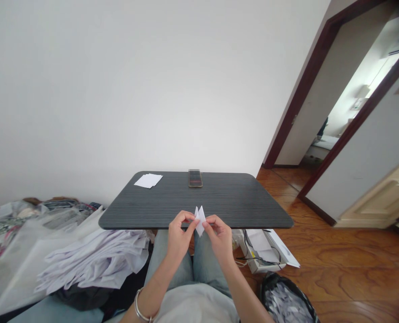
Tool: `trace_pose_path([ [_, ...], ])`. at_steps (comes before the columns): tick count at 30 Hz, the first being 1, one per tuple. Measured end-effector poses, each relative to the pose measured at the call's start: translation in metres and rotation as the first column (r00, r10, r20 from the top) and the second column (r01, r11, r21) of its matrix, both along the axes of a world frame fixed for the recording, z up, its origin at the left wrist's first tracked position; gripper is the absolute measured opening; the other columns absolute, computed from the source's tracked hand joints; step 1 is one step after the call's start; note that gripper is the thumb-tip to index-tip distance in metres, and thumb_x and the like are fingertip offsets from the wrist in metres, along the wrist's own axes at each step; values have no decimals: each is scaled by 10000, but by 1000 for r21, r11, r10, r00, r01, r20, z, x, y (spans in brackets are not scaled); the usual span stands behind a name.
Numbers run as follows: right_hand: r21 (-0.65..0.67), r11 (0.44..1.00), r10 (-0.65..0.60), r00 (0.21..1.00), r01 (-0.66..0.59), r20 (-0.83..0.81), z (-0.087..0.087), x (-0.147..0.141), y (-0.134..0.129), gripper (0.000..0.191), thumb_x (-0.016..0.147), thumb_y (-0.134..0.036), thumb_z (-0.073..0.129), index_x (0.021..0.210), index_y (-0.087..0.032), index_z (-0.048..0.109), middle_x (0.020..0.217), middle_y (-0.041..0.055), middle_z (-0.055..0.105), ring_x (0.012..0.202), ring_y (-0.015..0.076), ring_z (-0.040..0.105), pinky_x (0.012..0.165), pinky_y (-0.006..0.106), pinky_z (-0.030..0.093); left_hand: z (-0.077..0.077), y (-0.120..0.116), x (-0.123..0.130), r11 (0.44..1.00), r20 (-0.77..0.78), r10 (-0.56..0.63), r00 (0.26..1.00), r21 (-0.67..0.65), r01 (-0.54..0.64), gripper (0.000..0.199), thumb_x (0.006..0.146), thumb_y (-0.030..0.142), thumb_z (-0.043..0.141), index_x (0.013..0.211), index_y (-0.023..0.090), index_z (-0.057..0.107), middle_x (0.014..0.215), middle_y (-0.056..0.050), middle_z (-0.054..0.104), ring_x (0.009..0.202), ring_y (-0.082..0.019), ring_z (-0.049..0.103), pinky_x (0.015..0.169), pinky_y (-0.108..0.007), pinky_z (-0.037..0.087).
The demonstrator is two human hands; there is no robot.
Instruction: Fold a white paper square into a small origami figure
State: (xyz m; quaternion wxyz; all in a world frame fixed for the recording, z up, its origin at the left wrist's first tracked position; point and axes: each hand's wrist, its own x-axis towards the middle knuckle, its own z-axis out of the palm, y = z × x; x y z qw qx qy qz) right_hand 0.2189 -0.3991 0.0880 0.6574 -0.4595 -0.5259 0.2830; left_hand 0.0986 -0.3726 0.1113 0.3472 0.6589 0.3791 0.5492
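A small piece of folded white paper (pixel 200 222) is held up at the table's front edge, its two pointed tips standing apart at the top. My left hand (pixel 181 233) pinches its left side between thumb and fingers. On the other side, my right hand (pixel 219 234) grips the paper the same way. Both hands are just in front of the dark table (pixel 240 202), above my lap. A small stack of white paper sheets (pixel 149 181) lies at the table's back left.
A phone-like dark rectangle (pixel 195 178) rests at the table's back edge, near the wall. Folded white cloth (pixel 98 260) is piled at lower left. On the wooden floor at right are a white box with cables (pixel 262 251) and a black bag of scraps (pixel 287 298).
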Motion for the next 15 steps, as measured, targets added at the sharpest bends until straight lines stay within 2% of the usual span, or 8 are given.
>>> trace_pose_path([
  [5,37,999,-24,1000,23,6,1,-1,-1,112,766,-251,581,669,-196,586,651,-11,553,620,139,514,577,237,402,1,0,-1,1000,-37,17,999,6,-17,100,750,241,572,682,168,559,705,-6,578,691,-146,546,673,-249,426],
  [10,73,997,-6,1000,7,-10,1,1,2,112,765,-248,584,670,-190,593,797,30,593,747,164,556,626,254,428,2,0,0,998,-98,51,994,37,-47,108,750,255,576,685,173,551,699,-3,573,685,-144,532,672,-251,414],
  [15,76,997,7,1000,-6,-23,1,1,3,117,764,-251,589,666,-187,595,810,38,601,762,169,560,647,264,434,0,0,2,998,46,-29,999,-58,31,111,749,234,579,809,178,504,747,0,559,690,-131,557,654,-237,442],
])
